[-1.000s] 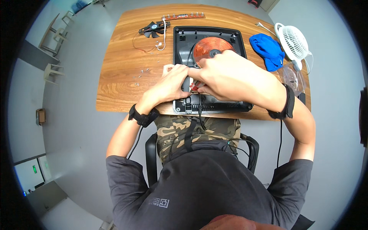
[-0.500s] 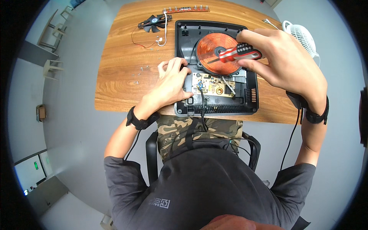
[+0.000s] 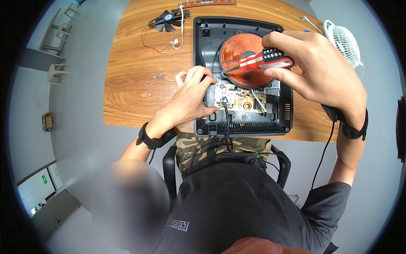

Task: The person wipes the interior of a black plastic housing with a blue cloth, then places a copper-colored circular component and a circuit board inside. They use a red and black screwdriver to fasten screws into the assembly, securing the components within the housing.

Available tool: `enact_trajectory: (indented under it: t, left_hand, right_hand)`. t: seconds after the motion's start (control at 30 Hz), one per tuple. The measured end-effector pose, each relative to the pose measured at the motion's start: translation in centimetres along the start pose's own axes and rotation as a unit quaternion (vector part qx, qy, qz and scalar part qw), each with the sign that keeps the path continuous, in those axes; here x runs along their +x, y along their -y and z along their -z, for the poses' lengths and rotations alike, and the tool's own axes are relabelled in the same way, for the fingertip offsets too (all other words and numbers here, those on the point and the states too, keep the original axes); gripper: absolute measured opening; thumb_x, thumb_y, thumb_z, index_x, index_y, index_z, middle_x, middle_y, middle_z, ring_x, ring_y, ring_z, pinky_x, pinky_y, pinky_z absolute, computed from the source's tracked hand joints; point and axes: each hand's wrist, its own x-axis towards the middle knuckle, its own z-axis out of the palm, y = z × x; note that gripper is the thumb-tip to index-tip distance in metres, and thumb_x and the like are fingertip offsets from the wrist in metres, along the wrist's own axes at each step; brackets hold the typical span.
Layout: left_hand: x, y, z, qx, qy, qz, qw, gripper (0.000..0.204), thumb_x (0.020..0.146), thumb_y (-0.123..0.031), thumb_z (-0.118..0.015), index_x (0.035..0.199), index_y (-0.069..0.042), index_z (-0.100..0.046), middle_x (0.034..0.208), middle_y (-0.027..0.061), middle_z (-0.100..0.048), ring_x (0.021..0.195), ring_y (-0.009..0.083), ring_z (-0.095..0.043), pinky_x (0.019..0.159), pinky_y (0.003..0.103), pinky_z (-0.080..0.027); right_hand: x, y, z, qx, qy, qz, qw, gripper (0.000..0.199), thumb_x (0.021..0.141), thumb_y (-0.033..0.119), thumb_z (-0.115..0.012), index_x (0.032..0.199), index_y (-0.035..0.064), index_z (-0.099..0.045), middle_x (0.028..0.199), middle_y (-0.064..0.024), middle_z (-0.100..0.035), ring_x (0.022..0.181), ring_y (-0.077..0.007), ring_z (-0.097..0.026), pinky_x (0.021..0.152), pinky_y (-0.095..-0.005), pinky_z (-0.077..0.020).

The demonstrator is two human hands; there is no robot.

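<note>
The opened black base of an induction cooker [image 3: 249, 130] lies on the wooden table in front of me. In its upper part sits a round copper coil [image 3: 232, 51], with a tan circuit board [image 3: 237, 95] below it. My right hand [image 3: 315, 63] grips a red and black screwdriver [image 3: 264, 60] over the coil. Its shaft points left, in front of the copper windings; whether the tip touches anything cannot be made out. At the base's left side my left hand [image 3: 192, 95] has its fingers bent over the edge, thumb by the board's lower left corner.
Several small screws [image 3: 154, 78] are scattered on the table [image 3: 135, 101] to the left. Farther back lie a black cooling fan [image 3: 168, 21] with its wires and a strip-shaped circuit board [image 3: 207, 3]. A small white fan [image 3: 344, 42] stands at the back right.
The whole view has shifted slightly, so the base appears a little lower and larger. Both hands keep their holds, and the screwdriver is still over the coil.
</note>
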Motion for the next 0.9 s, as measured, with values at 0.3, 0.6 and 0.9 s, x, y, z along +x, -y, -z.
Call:
enact_trajectory:
  t: [0.3,0.6,0.9]
  left_hand:
    - [0.5,0.0,0.5,-0.006,0.024,0.003,1.000,0.069,0.062,-0.025,-0.089,0.122,-0.008,-0.059,0.128,0.0116,-0.048,0.132,0.0340,-0.042,0.111,0.050,-0.028]
    - [0.7,0.2,0.6,-0.035,0.036,-0.006,0.999,0.067,0.063,-0.021,-0.087,0.122,-0.005,-0.059,0.130,0.0137,-0.047,0.131,0.0370,-0.040,0.110,0.049,-0.032]
    - [0.7,0.1,0.6,-0.040,0.049,-0.022,0.998,0.070,0.062,-0.020,-0.088,0.123,-0.004,-0.058,0.132,0.0142,-0.046,0.131,0.0369,-0.040,0.110,0.049,-0.034]
  right_hand:
    - [1.4,-0.9,-0.6,0.041,0.018,-0.009,0.999,0.038,0.086,0.020,-0.079,0.113,-0.0003,-0.061,0.088,-0.0192,-0.065,0.076,-0.0387,-0.064,0.065,-0.0435,-0.0498]
    - [1.7,-1.3,-1.1,0.049,0.025,-0.004,0.999,0.038,0.084,0.018,-0.080,0.112,-0.0005,-0.061,0.088,-0.0185,-0.065,0.078,-0.0390,-0.064,0.066,-0.0435,-0.0504]
    - [1.9,-1.3,-1.2,0.063,0.010,0.020,0.998,0.039,0.082,0.016,-0.082,0.111,0.0003,-0.062,0.087,-0.0185,-0.065,0.078,-0.0387,-0.064,0.065,-0.0432,-0.0503]
